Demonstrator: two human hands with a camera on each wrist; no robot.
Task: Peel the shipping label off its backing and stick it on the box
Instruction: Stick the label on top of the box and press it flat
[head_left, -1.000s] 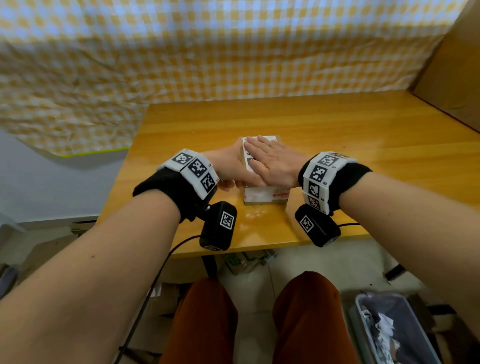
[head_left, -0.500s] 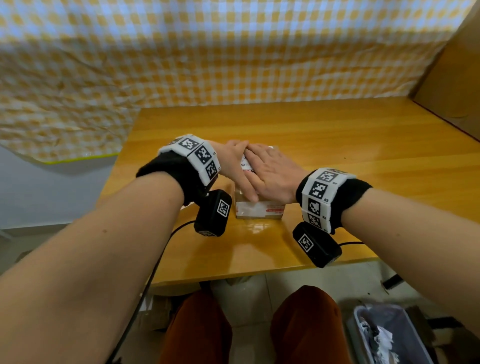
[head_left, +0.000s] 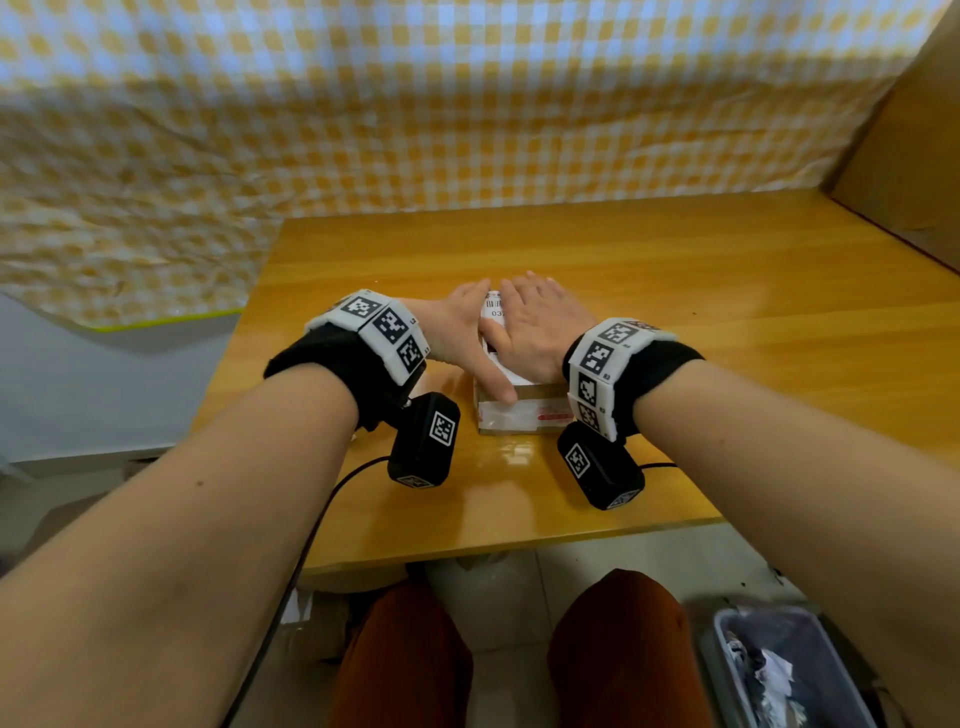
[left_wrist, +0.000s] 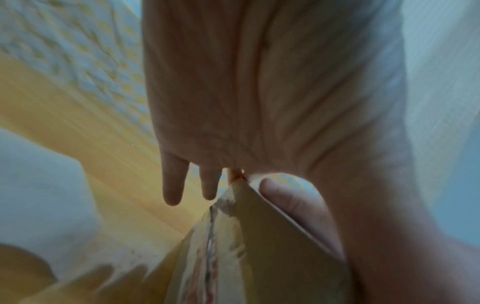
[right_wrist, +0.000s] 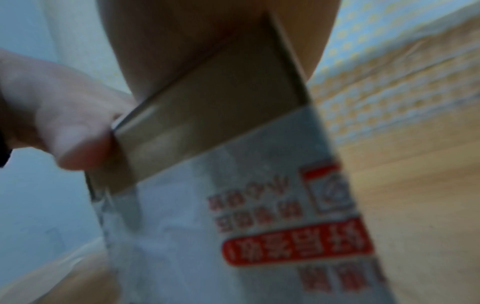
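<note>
A small cardboard box (head_left: 519, 415) with printed tape on its front stands on the wooden table (head_left: 675, 270), near the front edge. A white shipping label (head_left: 495, 307) lies on the box top, showing only as a strip with a barcode between my hands. My left hand (head_left: 452, 332) lies along the box's left top edge with straight fingers and its thumb across the near edge. My right hand (head_left: 540, 327) presses flat on the right part of the top. The left wrist view shows the box (left_wrist: 246, 246) corner under my palm. The right wrist view shows the box (right_wrist: 207, 123) front, blurred.
A yellow checked cloth (head_left: 467, 104) hangs behind the table. A brown cardboard panel (head_left: 909, 130) stands at the right back. A grey bin (head_left: 779, 675) with paper scraps sits on the floor at lower right. My knees are below the table's front edge.
My left hand has come up from the box's left side onto its top edge. My right hand has slid to the right, baring a strip of label between the hands.
</note>
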